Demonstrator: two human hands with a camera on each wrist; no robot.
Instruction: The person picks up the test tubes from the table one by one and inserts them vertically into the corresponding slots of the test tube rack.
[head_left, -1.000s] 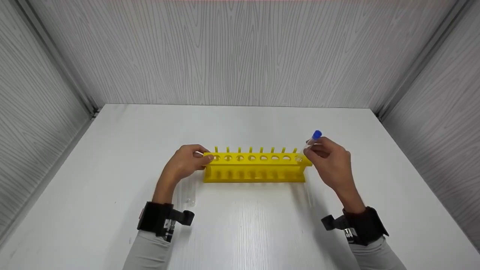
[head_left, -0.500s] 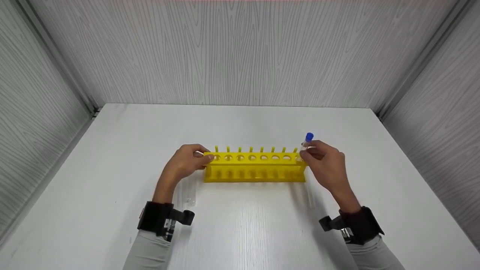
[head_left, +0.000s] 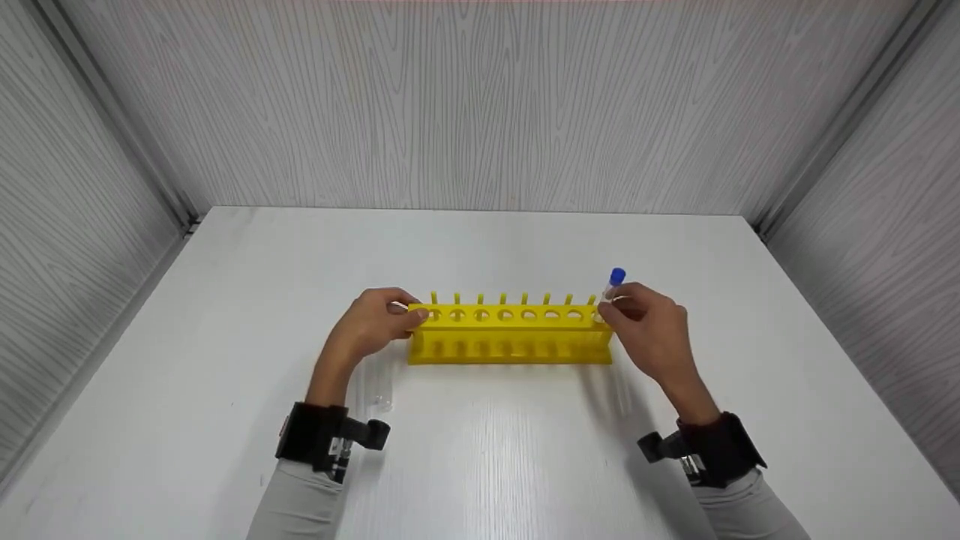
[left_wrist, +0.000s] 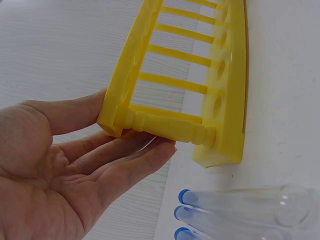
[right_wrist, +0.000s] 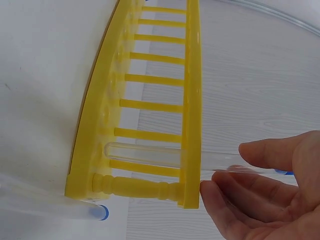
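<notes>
A yellow test tube rack [head_left: 510,352] stands on the white table, with a row of holes along its top plate. My left hand [head_left: 381,321] grips the left end of that plate, thumb on top and fingers beneath, as the left wrist view shows. With thumb and fingers, my right hand [head_left: 651,326] pinches a clear test tube with a blue cap [head_left: 617,276]. In the right wrist view this test tube [right_wrist: 145,153] passes through the top plate at the right end hole, its rounded tip close to the bottom plate.
Several blue-capped test tubes [left_wrist: 240,205] lie side by side on the table left of the rack. Another blue-capped tube [right_wrist: 55,202] lies by the rack's right end. Grey wood-grain panels [head_left: 480,105] enclose the table at the back and sides.
The right hand has moved left and slightly nearer with the tube, which has become more upright and sunk lower in the right end hole. My left hand stays on the rack.
</notes>
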